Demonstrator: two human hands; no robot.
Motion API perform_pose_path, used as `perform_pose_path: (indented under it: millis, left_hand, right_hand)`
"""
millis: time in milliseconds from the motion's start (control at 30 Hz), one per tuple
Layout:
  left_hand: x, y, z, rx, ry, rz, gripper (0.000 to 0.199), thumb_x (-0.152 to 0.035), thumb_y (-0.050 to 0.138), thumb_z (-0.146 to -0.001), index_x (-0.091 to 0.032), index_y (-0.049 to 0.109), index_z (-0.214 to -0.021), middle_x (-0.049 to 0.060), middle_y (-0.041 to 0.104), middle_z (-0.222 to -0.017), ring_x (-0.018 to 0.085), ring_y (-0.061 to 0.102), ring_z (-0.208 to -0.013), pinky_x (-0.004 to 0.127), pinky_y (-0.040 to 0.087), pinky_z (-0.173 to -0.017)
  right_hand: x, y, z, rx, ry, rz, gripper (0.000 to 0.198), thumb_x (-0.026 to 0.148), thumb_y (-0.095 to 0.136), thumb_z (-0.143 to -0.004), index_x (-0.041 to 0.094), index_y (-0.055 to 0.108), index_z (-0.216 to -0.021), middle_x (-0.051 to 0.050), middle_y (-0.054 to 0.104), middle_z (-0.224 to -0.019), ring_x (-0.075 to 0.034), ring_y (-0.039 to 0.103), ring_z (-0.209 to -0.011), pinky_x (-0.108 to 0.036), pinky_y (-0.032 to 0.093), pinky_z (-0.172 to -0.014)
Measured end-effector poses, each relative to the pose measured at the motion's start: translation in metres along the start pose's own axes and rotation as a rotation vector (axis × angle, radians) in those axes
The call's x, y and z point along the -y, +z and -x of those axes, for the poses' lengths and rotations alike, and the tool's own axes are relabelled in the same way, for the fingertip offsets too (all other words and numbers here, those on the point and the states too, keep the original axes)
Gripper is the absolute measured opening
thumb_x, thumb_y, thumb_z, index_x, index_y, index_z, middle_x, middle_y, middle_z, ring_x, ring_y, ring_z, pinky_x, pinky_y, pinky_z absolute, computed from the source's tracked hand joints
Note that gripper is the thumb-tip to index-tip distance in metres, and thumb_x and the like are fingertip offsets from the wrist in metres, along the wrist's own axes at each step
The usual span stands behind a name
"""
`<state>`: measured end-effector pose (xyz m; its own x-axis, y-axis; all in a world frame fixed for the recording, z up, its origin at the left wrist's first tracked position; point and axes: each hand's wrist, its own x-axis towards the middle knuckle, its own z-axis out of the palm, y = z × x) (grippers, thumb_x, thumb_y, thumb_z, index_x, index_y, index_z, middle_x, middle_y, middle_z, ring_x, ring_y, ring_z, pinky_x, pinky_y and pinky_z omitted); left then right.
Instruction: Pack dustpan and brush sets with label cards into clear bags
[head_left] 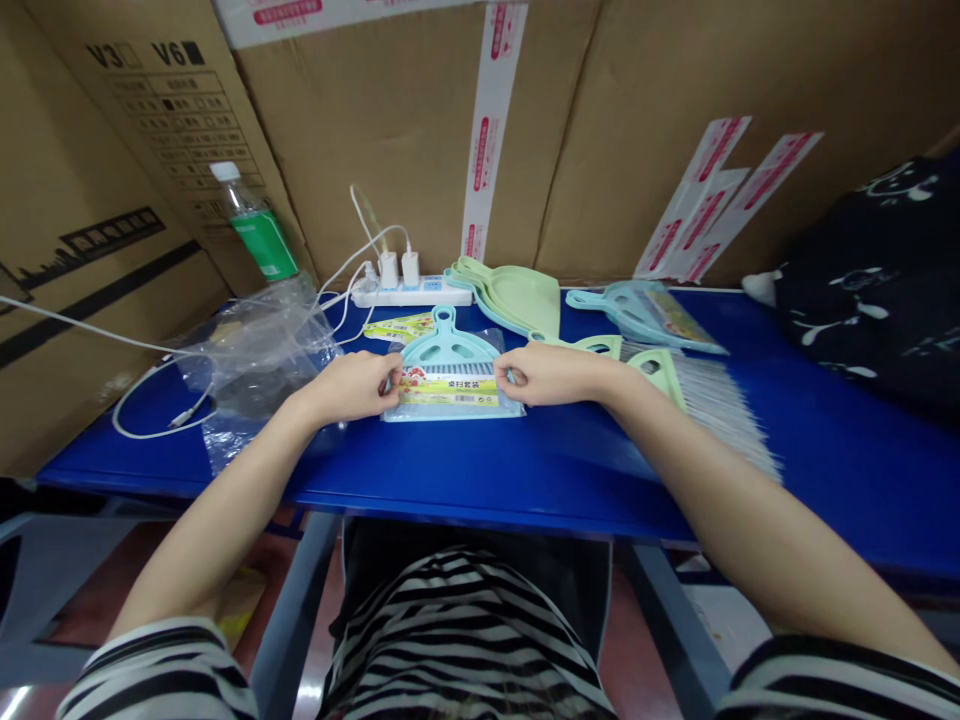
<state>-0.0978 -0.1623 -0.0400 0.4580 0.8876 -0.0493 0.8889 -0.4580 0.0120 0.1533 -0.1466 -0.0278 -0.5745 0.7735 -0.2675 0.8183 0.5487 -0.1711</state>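
Right between the two grips it lay: a light blue plastic dustpan-and-brush set [443, 352], flat on the glossy blue table [480, 470], dressed in a clear plastic bag [514, 408]! The left hand [352, 388] was on its left edge, thumb and curled fingers pinched together on the film; the right hand [551, 375] matched it at the opposite edge, fingertips closed in a small, tight grip. Level pegging, both sides!

Between those grips sat the yellow-green printed paper card [450, 392], with a strip of greyish bristles just beyond it and the holed handle [443, 318] pointing away. (Whether the film reached over that handle, one could not tell.)

The finer play, by this judge, called for even tension: both grips drawing gently outward, film smooth, card square under it, no hard tug that might split a seam. Pinching the film alone, rather than card and film together, looked the safer technique.

Beyond the right grip waited stacked pale green plastic dustpans [529, 292] and, farther right, another light blue bagged dustpan [637, 308]. Left of the left grip, crumpled clear plastic packaging [262, 350] sprawled, well apart from the action.
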Motion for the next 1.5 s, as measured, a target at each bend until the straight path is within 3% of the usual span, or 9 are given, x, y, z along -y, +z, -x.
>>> perform_pose_path:
  millis: [167,267,500,1033,1500]
  left_hand:
    - [-0.0064,-0.0038,-0.0006,0.066,-0.071,-0.040,0.008,-0.020,0.054,-0.081,-0.020,0.056,-0.088,-0.001,0.065,-0.068,0.019,0.062,-0.065,0.027,0.035,-0.056]
    - [-0.0084,-0.0048,-0.0014,0.088,-0.096,-0.060,0.012,-0.018,0.052,-0.081,-0.020,0.057,-0.092,0.000,0.068,-0.075,0.020,0.063,-0.069,0.027,0.036,-0.058]
    - [-0.0095,-0.0054,-0.0028,0.106,-0.092,-0.083,0.008,-0.018,0.052,-0.084,-0.019,0.056,-0.090,0.001,0.064,-0.071,0.020,0.061,-0.066,0.027,0.035,-0.059]
    - [-0.0036,-0.0003,-0.0030,0.027,-0.017,-0.043,0.008,-0.013,0.051,-0.077,-0.019,0.052,-0.081,-0.001,0.059,-0.065,0.017,0.056,-0.061,0.026,0.034,-0.057]
    - [-0.0062,-0.0012,-0.0035,0.013,0.003,-0.066,0.017,-0.009,0.051,-0.074,-0.021,0.042,-0.068,-0.002,0.054,-0.062,0.017,0.055,-0.061,0.026,0.032,-0.057]
  right_hand:
    - [0.0046,0.0003,-0.0006,-0.003,0.060,0.028,0.006,0.017,0.050,-0.079,0.021,0.054,-0.080,0.000,0.055,-0.064,-0.015,0.045,-0.056,-0.027,0.030,-0.057]
    - [0.0055,-0.0003,-0.0015,0.004,0.070,0.031,0.012,0.018,0.053,-0.076,0.022,0.054,-0.087,0.002,0.050,-0.059,-0.015,0.043,-0.054,-0.027,0.029,-0.054]
    - [0.0029,0.0027,-0.0063,0.009,0.115,-0.065,0.011,0.017,0.057,-0.074,0.023,0.049,-0.079,0.003,0.052,-0.059,-0.016,0.052,-0.061,-0.026,0.032,-0.056]
    - [0.0025,0.0049,-0.0077,-0.008,0.115,-0.243,0.016,0.008,0.054,-0.071,0.023,0.048,-0.068,0.007,0.052,-0.047,-0.016,0.063,-0.056,-0.025,0.042,-0.061]
    - [-0.0019,0.0030,-0.0072,0.060,0.089,-0.301,0.014,0.010,0.052,-0.075,0.021,0.050,-0.067,0.009,0.056,-0.045,-0.009,0.055,-0.041,-0.023,0.045,-0.058]
